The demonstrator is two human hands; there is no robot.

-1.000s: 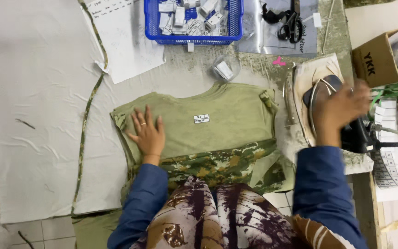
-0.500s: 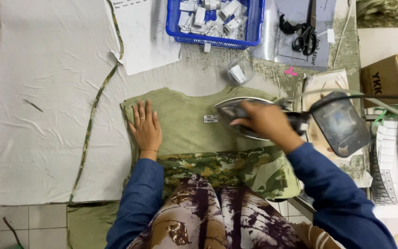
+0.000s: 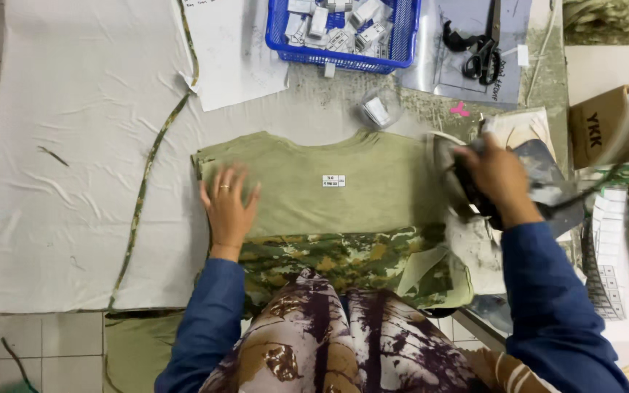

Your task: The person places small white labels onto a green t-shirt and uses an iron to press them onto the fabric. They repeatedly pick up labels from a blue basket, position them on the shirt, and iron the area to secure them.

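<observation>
Head view, looking straight down: an olive-green knit garment [image 3: 329,182] lies flat on a white, creased cloth table cover [image 3: 74,145], its lower part a camouflage-print fabric [image 3: 343,262] that bunches at the table's near edge. A small white rectangular label [image 3: 333,180] sits near the middle of the olive panel.

The left hand [image 3: 227,207] lies palm down on the garment's left part, fingers spread and flat against the soft cloth, a ring on 1 finger. The right hand [image 3: 496,178] is closed around the dark handle of a clothes iron [image 3: 467,182] at the garment's right edge; the iron is motion-blurred, its pale metal soleplate rim just showing over the olive fabric. Beside it lies a dark, scuffed iron rest [image 3: 547,182].

At the table's far side stands a blue plastic mesh basket [image 3: 402,44] holding small white and grey packets. Black-handled scissors [image 3: 478,51] lie on a grey sheet to its right. A small clear wrapped packet [image 3: 378,110] lies between basket and garment. A thin camouflage fabric strip [image 3: 151,167] curves across the white cover, and a brown cardboard box [image 3: 597,127] stands at the right. Both sleeves are blue.
</observation>
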